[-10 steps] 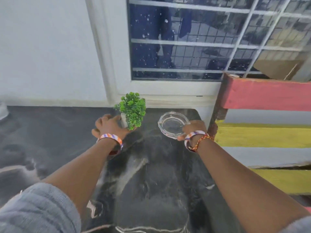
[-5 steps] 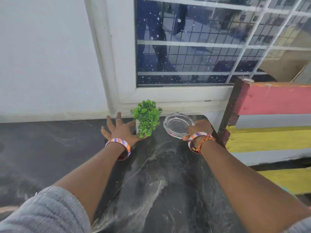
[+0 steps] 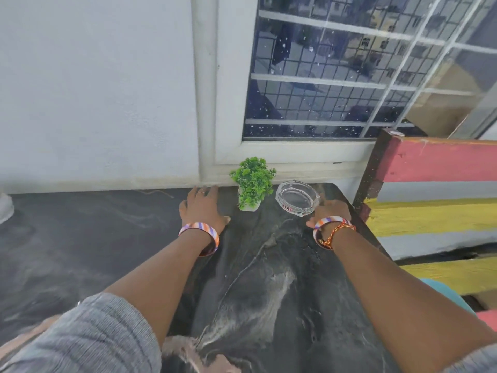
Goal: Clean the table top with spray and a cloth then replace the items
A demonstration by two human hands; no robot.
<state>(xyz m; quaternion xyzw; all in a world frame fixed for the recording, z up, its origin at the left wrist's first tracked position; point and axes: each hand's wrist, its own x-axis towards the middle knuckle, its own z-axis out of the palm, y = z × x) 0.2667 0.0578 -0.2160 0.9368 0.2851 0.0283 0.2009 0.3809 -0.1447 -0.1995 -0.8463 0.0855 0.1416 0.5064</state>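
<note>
A small green plant (image 3: 252, 181) in a white pot stands on the dark marble table top (image 3: 269, 270) near the back edge, under the window. My left hand (image 3: 201, 208) lies flat on the table just left of the pot, fingers spread, not touching it. Right of the plant, a clear glass ashtray (image 3: 295, 197) rests on the table. The fingers of my right hand (image 3: 329, 211) curl against the ashtray's right rim. No spray bottle or cloth is in view.
A wooden bench back with red, grey and yellow slats (image 3: 435, 168) stands close against the table's right edge. A white wall and a barred window (image 3: 349, 82) run behind the table. A white object (image 3: 4, 208) pokes in at the far left.
My left hand set the plant down and let go, then slid left of the pot. My right hand lowered the ashtray onto the table beside the plant.
</note>
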